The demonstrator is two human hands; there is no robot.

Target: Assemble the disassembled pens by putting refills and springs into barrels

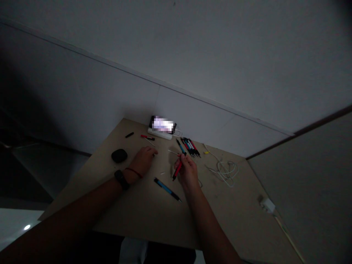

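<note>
On dim tabletop (220, 212), right hand (189, 171) grips tilted red pen (178, 171). Left hand (142, 160) low over surface, fingers bent; cannot tell whether it holds anything. Blue pen (167, 189) lies nearer front edge. Beyond: cluster of pens (191, 146), lit phone (163, 125). Right: coiled cable (227, 173).

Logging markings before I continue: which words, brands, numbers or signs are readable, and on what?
None is readable.
Phone screen: pixelated.
Red pen in the right hand: too small and dark.
Blue pen: same.
Pen row: too small.
Watch: too dark.
</note>
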